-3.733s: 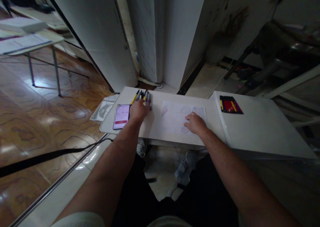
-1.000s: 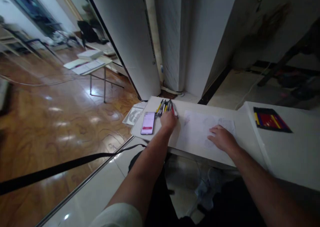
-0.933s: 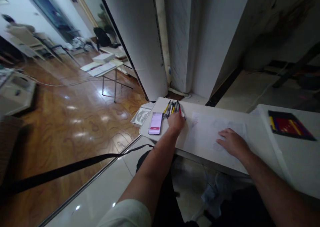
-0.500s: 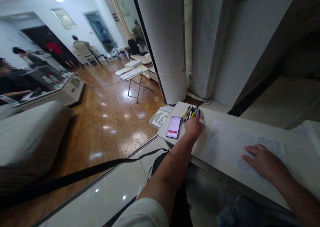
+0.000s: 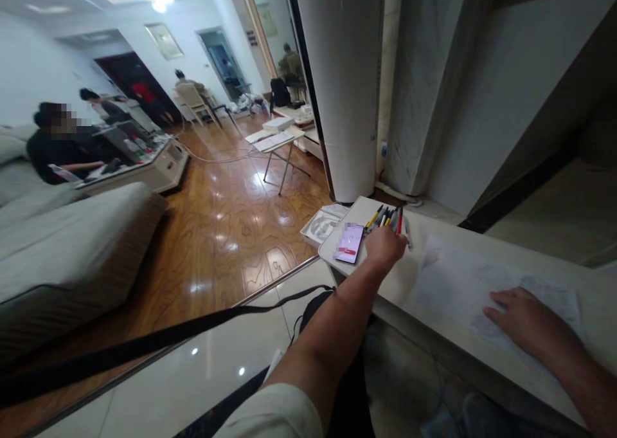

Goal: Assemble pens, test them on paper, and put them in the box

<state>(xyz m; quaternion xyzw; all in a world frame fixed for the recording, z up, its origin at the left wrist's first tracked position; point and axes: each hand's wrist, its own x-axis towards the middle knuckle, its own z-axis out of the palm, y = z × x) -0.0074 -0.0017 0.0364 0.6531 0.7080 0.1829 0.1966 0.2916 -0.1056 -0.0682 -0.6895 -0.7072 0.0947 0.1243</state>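
My left hand (image 5: 385, 248) reaches over the near side of a bunch of pens (image 5: 384, 217) on the white table. Its fingers are curled in, and the back of the hand hides whatever they hold. Yellow, black, white and red pens stick out beyond the knuckles. Left of this hand lies a phone (image 5: 350, 244) with a lit pink screen. My right hand (image 5: 525, 316) rests palm down, fingers stretched out, on a sheet of paper (image 5: 453, 283) with faint grey drawings.
A box with a printed picture (image 5: 322, 224) sits beyond the table's left end. A white column (image 5: 347, 103) rises behind the table. Further off are a folding table (image 5: 274, 141), a sofa (image 5: 96, 238) and several people. A black strap (image 5: 193, 325) crosses the lower left.
The view has swung slightly left, so the scene sits further right in the picture. Both hands keep about the same places on the pens and the paper.
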